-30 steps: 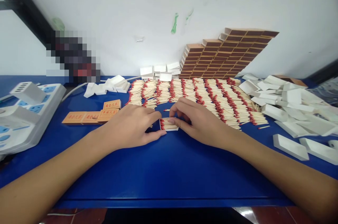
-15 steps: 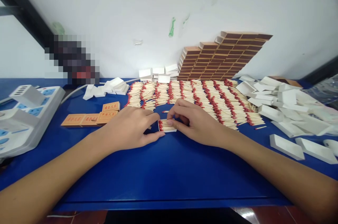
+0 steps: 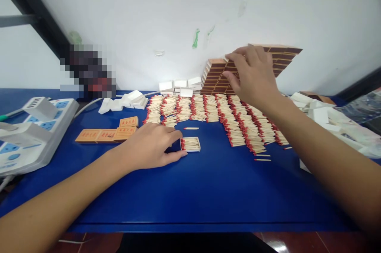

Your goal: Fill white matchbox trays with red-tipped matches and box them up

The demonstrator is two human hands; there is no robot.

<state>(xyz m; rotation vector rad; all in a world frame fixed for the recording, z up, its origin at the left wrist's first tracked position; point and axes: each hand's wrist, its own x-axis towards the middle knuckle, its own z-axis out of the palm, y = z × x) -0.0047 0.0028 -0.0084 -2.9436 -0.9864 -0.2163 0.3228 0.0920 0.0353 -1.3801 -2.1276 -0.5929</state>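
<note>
A small white matchbox tray filled with red-headed matches lies on the blue table. My left hand rests at its left end, with thumb and index finger holding the near and far corners. At the back, my right hand is raised in front of the stacked matchbox sleeves with brown striking sides. Its thumb and fingers are apart, with nothing visible between them. One loose match lies just behind the tray. Rows of matches spread across the table behind it.
Orange matchboxes sit left of my left hand. Empty white trays lie at the back, with more trays heaped at the right, partly behind my right arm. A white power strip with plugs occupies the left. A wall stands behind.
My right hand has left the match-filled tray and moved up and right to the stacked sleeves, its fingers opening. My left hand stays at the tray. The view has shifted slightly.
</note>
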